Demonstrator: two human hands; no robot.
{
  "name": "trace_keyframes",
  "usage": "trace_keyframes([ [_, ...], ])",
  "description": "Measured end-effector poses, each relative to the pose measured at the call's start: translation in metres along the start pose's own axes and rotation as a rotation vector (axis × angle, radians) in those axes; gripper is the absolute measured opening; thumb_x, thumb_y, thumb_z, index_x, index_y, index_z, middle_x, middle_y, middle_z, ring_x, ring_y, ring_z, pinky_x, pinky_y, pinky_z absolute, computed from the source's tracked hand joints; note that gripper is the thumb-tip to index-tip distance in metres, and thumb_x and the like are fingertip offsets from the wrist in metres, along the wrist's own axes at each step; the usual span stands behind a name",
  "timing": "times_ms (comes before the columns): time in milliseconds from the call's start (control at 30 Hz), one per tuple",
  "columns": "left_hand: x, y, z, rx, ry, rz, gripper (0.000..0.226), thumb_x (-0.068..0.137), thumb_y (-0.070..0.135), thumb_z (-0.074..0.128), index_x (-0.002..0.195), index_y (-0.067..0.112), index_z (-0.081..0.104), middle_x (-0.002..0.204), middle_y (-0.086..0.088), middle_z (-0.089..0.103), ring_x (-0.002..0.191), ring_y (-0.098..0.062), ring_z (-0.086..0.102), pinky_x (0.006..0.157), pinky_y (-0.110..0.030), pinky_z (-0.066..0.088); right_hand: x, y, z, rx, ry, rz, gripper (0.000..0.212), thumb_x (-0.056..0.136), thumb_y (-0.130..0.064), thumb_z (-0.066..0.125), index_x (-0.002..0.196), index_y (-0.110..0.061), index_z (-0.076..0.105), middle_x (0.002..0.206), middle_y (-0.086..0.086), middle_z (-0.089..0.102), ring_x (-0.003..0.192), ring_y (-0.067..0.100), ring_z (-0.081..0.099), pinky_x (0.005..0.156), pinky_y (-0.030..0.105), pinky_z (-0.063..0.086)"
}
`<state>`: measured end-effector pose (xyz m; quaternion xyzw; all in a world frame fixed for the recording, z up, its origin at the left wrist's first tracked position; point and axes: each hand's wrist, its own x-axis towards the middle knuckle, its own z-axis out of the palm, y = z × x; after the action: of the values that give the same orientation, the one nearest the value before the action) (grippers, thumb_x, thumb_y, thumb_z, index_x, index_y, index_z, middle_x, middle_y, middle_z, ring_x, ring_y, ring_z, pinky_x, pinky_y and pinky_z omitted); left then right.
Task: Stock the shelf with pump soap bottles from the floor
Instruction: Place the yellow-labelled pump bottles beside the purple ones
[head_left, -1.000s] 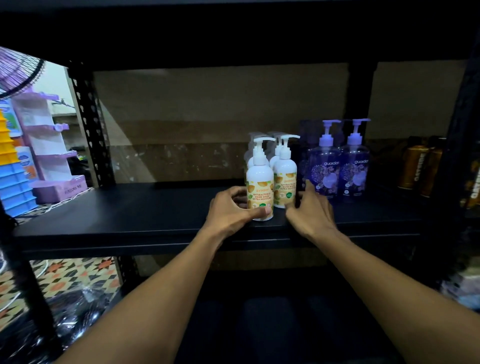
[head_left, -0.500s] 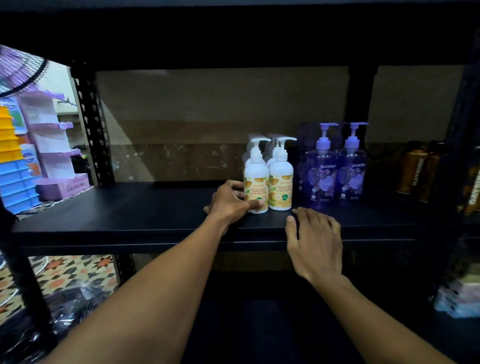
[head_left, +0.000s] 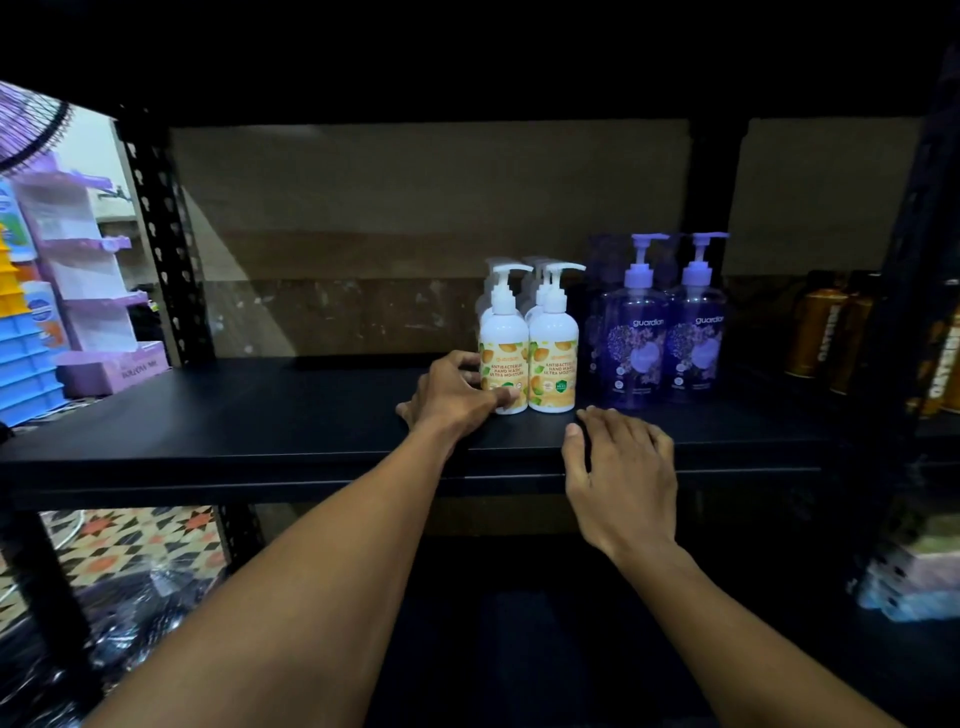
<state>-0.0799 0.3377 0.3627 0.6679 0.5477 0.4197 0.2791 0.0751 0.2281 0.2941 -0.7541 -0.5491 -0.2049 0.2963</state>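
Two white pump soap bottles with orange labels stand side by side on the black shelf, with more white bottles behind them. My left hand wraps the base of the left white bottle, thumb across its front. The right white bottle stands free beside it. My right hand lies flat, palm down, fingers apart, over the shelf's front edge, just in front of the purple pump bottles, touching none.
Brown-gold cans stand at the shelf's right end. A black upright bounds the left side, with a purple plastic rack and blue bins beyond. Patterned floor and dark bags show below left.
The white bottles were pushed back from the front edge toward the purple ones. My right hand left the right white bottle and dropped to the shelf's edge; my left hand stayed on its bottle.
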Motion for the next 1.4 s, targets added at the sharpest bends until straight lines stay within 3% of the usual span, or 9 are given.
trace_keyframes([
  [700, 0.003, -0.004, 0.001, 0.066, 0.007, 0.015, 0.067, 0.076, 0.052, 0.089, 0.134, 0.031, 0.066, 0.126, 0.013, 0.073, 0.129, -0.016, 0.059, 0.111, -0.053, 0.028, -0.002, -0.001, -0.009, 0.008, -0.048, -0.010, 0.077, 0.098, -0.053, 0.006, 0.142, -0.019, 0.058, 0.148, -0.001, 0.056, 0.139, 0.015, 0.046, 0.119, 0.038, 0.024],
  [900, -0.003, -0.004, -0.001, 0.095, -0.005, 0.055, 0.074, 0.076, 0.049, 0.090, 0.142, 0.030, 0.060, 0.134, 0.011, 0.070, 0.131, -0.018, 0.059, 0.112, -0.053, 0.031, 0.001, 0.007, -0.021, 0.045, -0.193, -0.069, 0.075, 0.098, -0.056, 0.002, 0.156, -0.025, 0.039, 0.161, -0.006, 0.037, 0.149, 0.011, 0.028, 0.124, 0.036, 0.011],
  [1000, -0.017, -0.007, -0.005, 0.094, 0.087, 0.150, 0.082, 0.076, 0.043, 0.091, 0.148, 0.028, 0.053, 0.143, 0.006, 0.063, 0.134, -0.021, 0.055, 0.114, -0.056, 0.040, -0.005, 0.012, -0.028, 0.085, -0.223, -0.100, 0.064, 0.104, -0.053, 0.010, 0.158, -0.026, 0.032, 0.165, -0.007, 0.030, 0.152, 0.008, 0.020, 0.125, 0.034, 0.003],
  [1100, -0.059, -0.019, -0.013, 0.063, 0.215, 0.406, 0.067, 0.082, 0.034, 0.088, 0.142, 0.030, 0.058, 0.145, 0.007, 0.057, 0.136, -0.017, 0.047, 0.111, -0.052, 0.044, -0.027, 0.012, -0.034, 0.195, -0.139, -0.110, 0.068, 0.100, -0.056, 0.011, 0.158, -0.027, 0.034, 0.165, -0.010, 0.029, 0.153, 0.005, 0.013, 0.127, 0.034, -0.001],
  [1233, -0.144, -0.059, -0.008, 0.059, 0.324, 0.684, 0.051, 0.083, 0.034, 0.086, 0.131, 0.028, 0.067, 0.143, 0.014, 0.059, 0.131, -0.011, 0.051, 0.107, -0.037, 0.040, -0.084, 0.027, -0.028, 0.366, -0.055, -0.169, 0.057, 0.102, -0.035, 0.051, 0.156, -0.029, 0.035, 0.167, -0.015, 0.021, 0.155, 0.004, 0.008, 0.124, 0.033, 0.016],
  [1333, -0.201, -0.099, 0.011, 0.025, 0.234, 0.645, 0.044, 0.083, 0.033, 0.085, 0.123, 0.025, 0.071, 0.135, 0.014, 0.065, 0.126, -0.009, 0.058, 0.105, -0.036, 0.045, -0.139, 0.046, -0.014, 0.393, -0.145, -0.132, 0.059, 0.099, -0.027, 0.058, 0.154, -0.032, 0.038, 0.164, -0.020, 0.024, 0.154, 0.003, 0.014, 0.118, 0.032, 0.024],
  [1400, -0.232, -0.131, 0.031, 0.003, 0.104, 0.498, 0.043, 0.082, 0.034, 0.084, 0.122, 0.024, 0.072, 0.129, 0.014, 0.068, 0.120, -0.008, 0.060, 0.104, -0.034, 0.048, -0.174, 0.058, -0.001, 0.368, -0.286, -0.047, 0.061, 0.098, -0.026, 0.057, 0.155, -0.033, 0.036, 0.164, -0.019, 0.023, 0.153, 0.004, 0.015, 0.118, 0.034, 0.027],
])
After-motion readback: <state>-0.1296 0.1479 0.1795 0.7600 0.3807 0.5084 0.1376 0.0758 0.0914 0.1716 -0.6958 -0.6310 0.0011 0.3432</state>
